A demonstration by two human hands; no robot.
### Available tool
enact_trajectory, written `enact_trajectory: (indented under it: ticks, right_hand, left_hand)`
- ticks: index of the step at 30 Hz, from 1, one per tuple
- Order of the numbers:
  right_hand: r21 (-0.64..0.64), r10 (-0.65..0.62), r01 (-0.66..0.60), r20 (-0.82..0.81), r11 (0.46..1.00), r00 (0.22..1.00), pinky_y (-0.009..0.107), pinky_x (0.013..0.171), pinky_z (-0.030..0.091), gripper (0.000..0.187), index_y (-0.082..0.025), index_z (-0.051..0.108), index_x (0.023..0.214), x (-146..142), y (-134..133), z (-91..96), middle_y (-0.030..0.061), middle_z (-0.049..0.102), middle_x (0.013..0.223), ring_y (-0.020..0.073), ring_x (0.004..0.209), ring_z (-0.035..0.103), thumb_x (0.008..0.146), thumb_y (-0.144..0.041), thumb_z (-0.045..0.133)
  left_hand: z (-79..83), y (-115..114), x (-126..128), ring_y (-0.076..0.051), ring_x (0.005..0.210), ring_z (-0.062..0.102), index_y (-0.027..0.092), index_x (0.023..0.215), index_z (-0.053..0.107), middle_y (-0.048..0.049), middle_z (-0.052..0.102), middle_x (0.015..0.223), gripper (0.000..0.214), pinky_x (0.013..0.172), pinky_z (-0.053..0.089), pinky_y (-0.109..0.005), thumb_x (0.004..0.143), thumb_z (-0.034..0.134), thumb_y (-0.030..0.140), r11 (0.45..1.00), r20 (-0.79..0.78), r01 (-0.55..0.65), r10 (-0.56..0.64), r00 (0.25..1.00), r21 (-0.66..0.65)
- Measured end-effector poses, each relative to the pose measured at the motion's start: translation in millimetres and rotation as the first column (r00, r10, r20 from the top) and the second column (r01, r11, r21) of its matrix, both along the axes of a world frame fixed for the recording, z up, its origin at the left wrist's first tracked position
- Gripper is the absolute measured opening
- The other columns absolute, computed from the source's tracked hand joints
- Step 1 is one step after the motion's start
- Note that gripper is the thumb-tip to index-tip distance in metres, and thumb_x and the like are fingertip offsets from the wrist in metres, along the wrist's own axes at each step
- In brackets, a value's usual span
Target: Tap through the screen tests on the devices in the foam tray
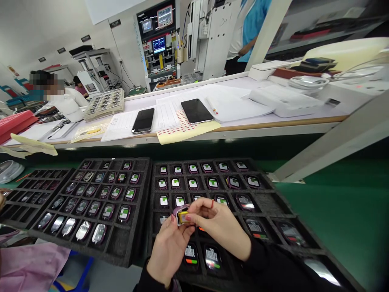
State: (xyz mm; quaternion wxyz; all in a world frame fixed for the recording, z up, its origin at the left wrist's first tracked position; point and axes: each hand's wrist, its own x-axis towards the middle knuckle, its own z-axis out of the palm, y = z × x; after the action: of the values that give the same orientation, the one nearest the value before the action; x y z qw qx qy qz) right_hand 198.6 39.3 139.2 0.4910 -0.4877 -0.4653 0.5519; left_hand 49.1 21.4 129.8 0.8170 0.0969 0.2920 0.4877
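From where I stand, the left hand [168,253] grips a small purple-rimmed watch [176,211]; the right hand [224,228] narrows its fingertips onto the flat yellow piece [183,217] against it. Below those fingers spreads a black, compartmented, foam-like tray [270,204] of rounded-square watches [213,183].

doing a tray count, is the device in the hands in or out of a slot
Out: the left hand and right hand hold the device up over the tray.

We see the left hand [170,248] holding a purple-edged device [180,211], the right hand [224,226] pinching its yellow part [184,218]; both are over a dark tray [269,202] of square-screened units [213,183]; another tray [118,240] lies just left. Beyond, we note two black phones [196,111] on papers [243,108].
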Motion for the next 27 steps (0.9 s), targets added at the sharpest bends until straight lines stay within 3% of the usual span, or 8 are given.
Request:
enact_trajectory:
  ticks: [4, 8, 12, 15, 18, 21, 24, 27]
  right_hand:
    - [0.093, -0.036, 0.024, 0.123, 0.995, 0.992, 0.032, 0.066, 0.054, 0.023, -0.020, 0.065, 0.071, -2.0, -1.8, -2.5, 0.0043, 0.068, 0.074, 0.0211, 0.069, 0.065, 0.075, -0.040, 0.076]
    - [0.226, -0.131, 0.074, 0.248, 0.971, 0.960, 0.030, 0.059, 0.049, 0.021, -0.022, 0.062, 0.068, 2.9, 1.6, -1.1, 0.0033, 0.065, 0.077, 0.0183, 0.065, 0.058, 0.072, -0.036, 0.077]
    - [0.109, 0.044, -0.079, 0.295, 0.991, 0.955, 0.030, 0.061, 0.048, 0.022, -0.021, 0.066, 0.081, 13.4, 6.1, -5.1, 0.0005, 0.066, 0.070, 0.0183, 0.065, 0.060, 0.074, -0.039, 0.078]
    - [0.028, 0.208, -0.216, 0.183, 0.976, 0.961, 0.032, 0.071, 0.054, 0.033, -0.019, 0.067, 0.100, 21.2, 4.1, -8.5, 0.0042, 0.071, 0.083, 0.0206, 0.076, 0.066, 0.086, -0.048, 0.069]
    - [-0.032, 0.365, -0.365, 0.003, 0.930, 0.931, 0.035, 0.076, 0.058, 0.052, -0.018, 0.060, 0.126, 26.6, -1.4, -7.9, 0.0069, 0.068, 0.096, 0.0202, 0.080, 0.067, 0.094, -0.059, 0.060]
    - [-0.050, 0.407, -0.409, -0.038, 0.911, 0.913, 0.033, 0.080, 0.058, 0.064, -0.020, 0.051, 0.138, 28.4, -5.3, -8.6, 0.0055, 0.063, 0.101, 0.0183, 0.085, 0.065, 0.086, -0.048, 0.075]
    - [-0.042, 0.343, -0.342, 0.025, 0.939, 0.939, 0.027, 0.077, 0.055, 0.066, -0.021, 0.054, 0.136, 27.9, -6.3, -15.6, 0.0020, 0.058, 0.095, 0.0162, 0.085, 0.061, 0.078, -0.033, 0.083]
    - [-0.039, 0.304, -0.304, 0.001, 0.952, 0.953, 0.027, 0.076, 0.055, 0.063, -0.021, 0.057, 0.133, 28.3, -7.2, -23.4, -0.0005, 0.055, 0.087, 0.0156, 0.080, 0.059, 0.076, -0.032, 0.082]
  left_hand:
    - [-2.7, -1.0, -3.6, -0.014, 0.093, 0.068, 0.015, 0.091, 0.079, -0.0070, 0.074, 0.101, 0.029, 0.087, 0.057, -0.024, 0.070, 0.091, 0.031, 0.998, -0.011, 0.025, -0.025, 1.000, 0.050]
    - [-5.4, -3.6, -7.6, -0.015, 0.096, 0.068, 0.018, 0.095, 0.079, -0.0074, 0.074, 0.104, 0.028, 0.092, 0.057, -0.026, 0.073, 0.089, 0.034, 0.994, -0.067, 0.052, -0.046, 0.997, 0.092]
    - [-6.7, -4.1, -9.2, -0.022, 0.116, 0.064, 0.020, 0.112, 0.076, -0.0119, 0.069, 0.122, 0.046, 0.104, 0.052, -0.031, 0.072, 0.089, 0.040, 0.973, -0.282, 0.073, -0.008, 0.959, 0.220]
    - [-7.0, -2.4, -9.5, -0.026, 0.120, 0.062, 0.022, 0.124, 0.071, -0.0125, 0.061, 0.127, 0.055, 0.106, 0.051, -0.035, 0.074, 0.086, 0.040, 0.914, -0.561, 0.133, 0.116, 0.820, 0.383]
    - [-7.5, -2.5, -9.1, -0.025, 0.119, 0.062, 0.028, 0.128, 0.068, -0.0083, 0.057, 0.122, 0.049, 0.106, 0.052, -0.036, 0.081, 0.078, 0.033, 0.858, -0.786, 0.199, 0.309, 0.535, 0.473]
    - [-9.2, -4.7, -7.8, -0.024, 0.121, 0.059, 0.033, 0.132, 0.065, -0.0066, 0.059, 0.123, 0.050, 0.107, 0.051, -0.037, 0.084, 0.067, 0.019, 0.817, -0.869, 0.332, 0.366, 0.332, 0.471]
    - [-12.9, -7.6, -5.0, -0.024, 0.128, 0.056, 0.036, 0.137, 0.061, -0.0048, 0.059, 0.134, 0.059, 0.113, 0.046, -0.039, 0.084, 0.060, 0.010, 0.791, -0.893, 0.422, 0.346, 0.287, 0.443]
    - [-17.1, -10.6, -0.8, -0.023, 0.138, 0.048, 0.036, 0.143, 0.053, -0.0037, 0.050, 0.148, 0.057, 0.117, 0.043, -0.039, 0.090, 0.057, 0.015, 0.782, -0.897, 0.459, 0.282, 0.342, 0.421]
